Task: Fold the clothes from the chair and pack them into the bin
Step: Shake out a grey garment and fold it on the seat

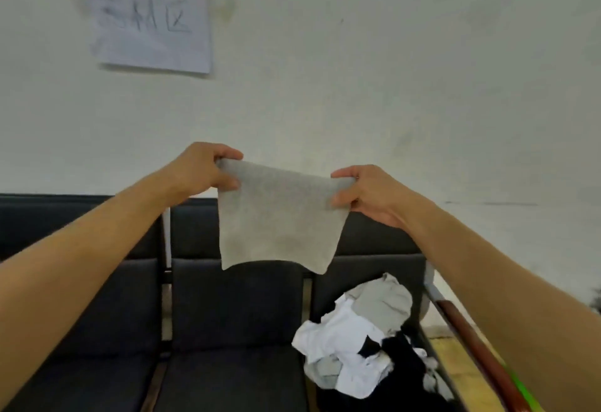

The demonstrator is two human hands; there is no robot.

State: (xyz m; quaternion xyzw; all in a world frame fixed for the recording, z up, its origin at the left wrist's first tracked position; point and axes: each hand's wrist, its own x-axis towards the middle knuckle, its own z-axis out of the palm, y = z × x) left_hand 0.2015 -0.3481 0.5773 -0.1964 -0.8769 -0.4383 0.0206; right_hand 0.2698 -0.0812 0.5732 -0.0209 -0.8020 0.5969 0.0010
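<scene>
Both hands, left [203, 167] and right [367, 192], grip grey cloth [279, 216] top corners, hanging.

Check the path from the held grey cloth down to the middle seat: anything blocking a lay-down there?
Nothing visible blocks it. The grey cloth hangs from the left hand and right hand above the middle seat. The clothes pile lies on the seat to the right, apart from it. No bin is in view.
</scene>
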